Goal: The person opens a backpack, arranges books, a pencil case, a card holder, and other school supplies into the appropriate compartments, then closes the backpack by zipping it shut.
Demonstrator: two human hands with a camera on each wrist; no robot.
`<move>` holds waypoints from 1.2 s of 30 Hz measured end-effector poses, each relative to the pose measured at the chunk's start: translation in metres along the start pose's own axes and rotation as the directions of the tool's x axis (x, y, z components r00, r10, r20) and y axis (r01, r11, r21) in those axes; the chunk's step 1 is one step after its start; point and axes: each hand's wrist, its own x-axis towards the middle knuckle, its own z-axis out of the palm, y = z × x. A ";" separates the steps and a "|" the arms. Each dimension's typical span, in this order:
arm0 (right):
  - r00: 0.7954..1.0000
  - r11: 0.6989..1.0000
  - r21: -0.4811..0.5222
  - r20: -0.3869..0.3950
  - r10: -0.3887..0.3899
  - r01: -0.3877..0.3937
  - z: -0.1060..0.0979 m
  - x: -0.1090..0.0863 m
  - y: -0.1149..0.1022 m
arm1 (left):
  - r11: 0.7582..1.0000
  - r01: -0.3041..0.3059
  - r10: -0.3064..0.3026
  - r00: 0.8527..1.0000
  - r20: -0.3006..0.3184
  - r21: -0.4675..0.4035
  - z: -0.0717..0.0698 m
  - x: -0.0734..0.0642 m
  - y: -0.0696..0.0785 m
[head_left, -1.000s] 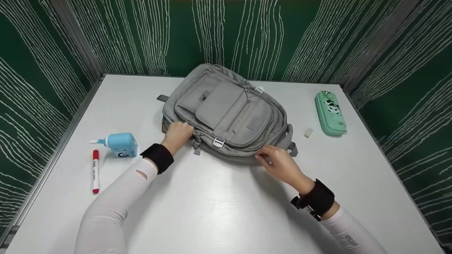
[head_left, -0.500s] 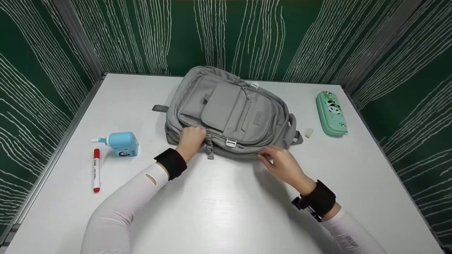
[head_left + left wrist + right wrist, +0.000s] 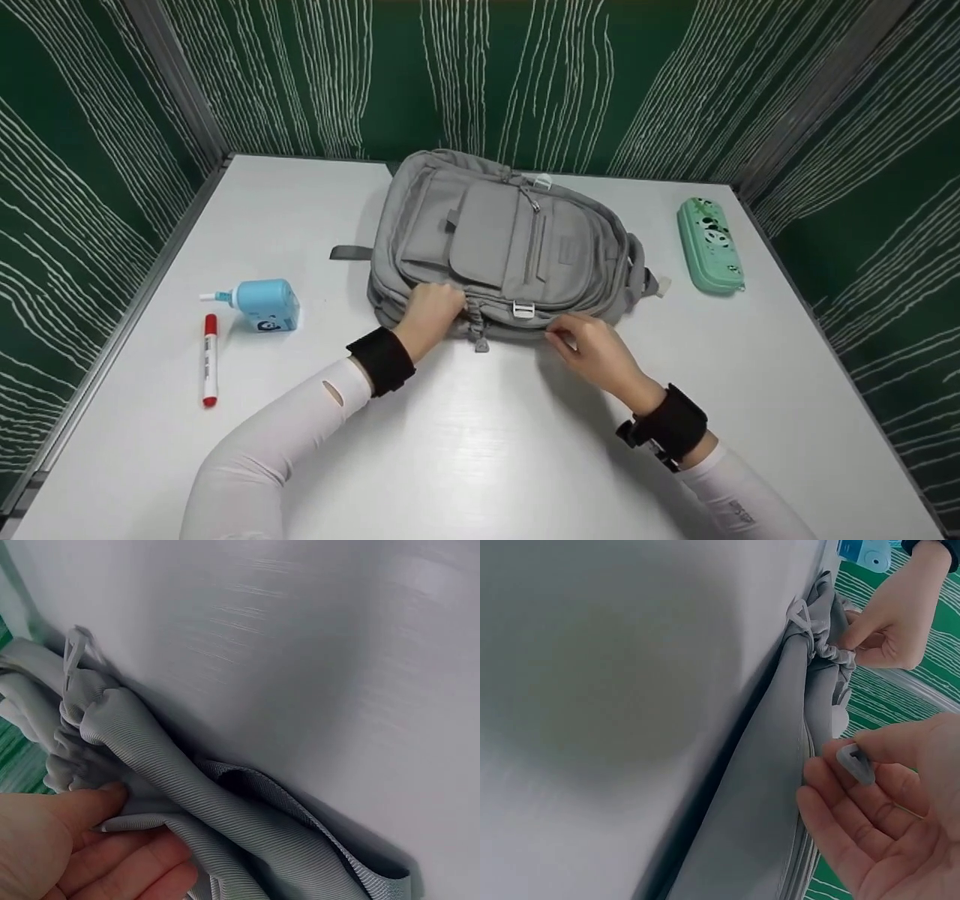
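Observation:
A grey backpack (image 3: 487,240) lies front side up on the white table (image 3: 480,450), its top end toward the right. At its near side, my left hand (image 3: 431,315) grips the bag's fabric. The left wrist view shows thumb and fingers (image 3: 142,862) pinching a fold of grey cloth beside a gathered drawcord. Farther right along the same side is my right hand (image 3: 596,352). In the right wrist view its thumb and forefinger pinch a small grey zipper pull (image 3: 855,763) by the bag's zipped edge. The bag's underside is hidden.
A blue bottle with a thin nozzle (image 3: 266,304) and a red-capped marker (image 3: 211,360) are at the left. A green panda pencil case (image 3: 711,246) lies at the right. A small pale block (image 3: 664,286) sits by the bag's strap end. Green walls enclose the table's back and sides.
My left hand has moved right, and the backpack has slid and turned with it. The bag's right end now reaches the small pale block. My right hand has stayed nearly in place.

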 end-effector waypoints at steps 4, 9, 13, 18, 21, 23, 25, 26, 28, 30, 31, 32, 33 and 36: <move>1.000 1.000 0.002 0.002 0.001 -0.001 0.002 0.001 -0.001 | 1.000 -0.003 0.003 1.000 -0.005 -0.014 -0.003 0.000 0.003; 1.000 1.000 0.002 0.006 -0.022 0.022 0.006 0.004 -0.004 | 0.999 -0.034 0.033 0.999 -0.033 -0.028 -0.005 -0.001 0.007; 0.999 0.999 -0.005 0.005 -0.037 0.037 0.008 0.005 -0.005 | 0.997 -0.070 0.068 0.995 -0.072 -0.017 -0.006 -0.002 0.011; 0.999 0.999 0.001 0.002 -0.035 0.035 0.008 0.004 -0.007 | 0.997 -0.069 0.066 0.994 -0.085 -0.038 -0.008 -0.003 0.016; 0.999 0.999 0.002 0.003 -0.044 0.044 0.009 0.004 -0.008 | 0.993 -0.095 0.088 0.992 -0.093 -0.070 -0.011 -0.003 0.019; 0.998 0.998 -0.004 0.001 -0.056 0.056 0.010 0.005 -0.008 | 0.990 -0.115 0.106 0.988 -0.109 -0.077 -0.012 -0.003 0.021; 0.998 0.998 -0.008 -0.004 -0.064 0.064 0.011 0.005 -0.009 | 0.989 -0.126 0.116 0.986 -0.120 -0.076 -0.012 -0.003 0.022; 0.998 0.998 -0.012 -0.007 -0.065 0.065 0.012 0.006 -0.010 | 0.989 -0.125 0.116 0.986 -0.122 -0.073 -0.012 -0.002 0.023; 0.998 0.998 -0.010 -0.012 -0.065 0.065 0.013 0.006 -0.011 | 0.991 -0.118 0.108 0.986 -0.125 -0.069 -0.012 -0.002 0.024; 0.998 0.998 -0.005 -0.009 -0.064 0.064 0.014 0.007 -0.013 | 0.991 -0.117 0.109 0.987 -0.122 -0.067 -0.013 -0.001 0.026; 0.998 0.998 -0.005 -0.004 -0.066 0.066 0.015 0.008 -0.014 | 0.990 -0.123 0.114 0.986 -0.121 -0.064 -0.013 0.000 0.027; 0.998 0.998 -0.004 0.003 -0.067 0.067 0.016 0.009 -0.015 | 0.989 -0.132 0.124 0.985 -0.118 -0.063 -0.014 0.001 0.028; 0.997 0.997 -0.001 0.011 -0.071 0.071 0.017 0.010 -0.017 | 0.988 -0.142 0.134 0.984 -0.113 -0.065 -0.015 0.001 0.029; 0.997 0.997 -0.001 0.030 -0.077 0.077 0.019 0.013 -0.020 | 0.984 -0.165 0.159 0.983 -0.090 -0.065 -0.017 0.001 0.033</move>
